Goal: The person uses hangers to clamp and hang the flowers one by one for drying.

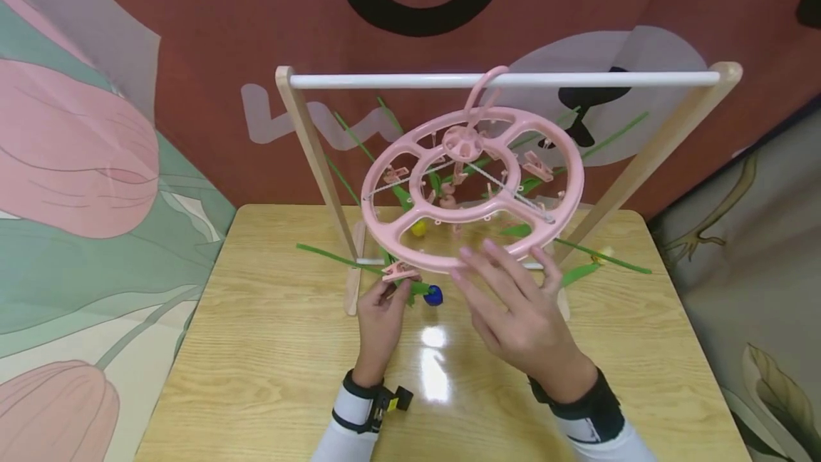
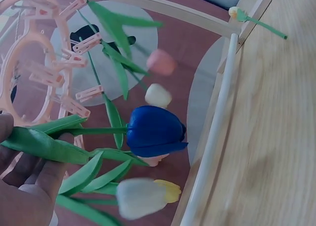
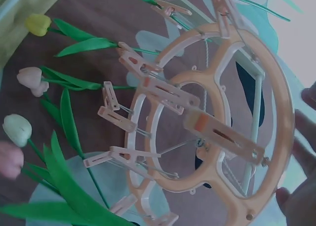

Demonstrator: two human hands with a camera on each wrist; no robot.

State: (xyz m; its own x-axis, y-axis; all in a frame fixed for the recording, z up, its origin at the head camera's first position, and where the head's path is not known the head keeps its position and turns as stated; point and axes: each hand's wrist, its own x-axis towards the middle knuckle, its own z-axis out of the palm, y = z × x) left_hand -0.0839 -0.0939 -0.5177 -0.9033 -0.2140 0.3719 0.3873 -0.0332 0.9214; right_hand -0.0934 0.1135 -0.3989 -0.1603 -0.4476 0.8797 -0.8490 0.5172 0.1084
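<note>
A pink round clip hanger (image 1: 471, 212) hangs by its hook from a white bar, with small clothespins around its rings. My left hand (image 1: 378, 323) pinches a blue tulip (image 2: 155, 131) by its green stem and leaves, below the hanger's front rim. A pink clothespin (image 1: 400, 271) is right at the left fingertips; whether it grips the stem is hard to tell. Against the front right of the rim, my right hand (image 1: 529, 326) rests with its fingers extended. Other tulips hang from clips, including a white-and-yellow one (image 2: 143, 199) and a yellow one (image 3: 38, 24).
The wooden rack's white top bar (image 1: 385, 81) spans two wooden legs, and a lower white bar (image 2: 210, 137) runs near the table. One pale yellow tulip (image 1: 603, 257) lies on the wooden table (image 1: 256, 376) at the right. A patterned cloth stands behind.
</note>
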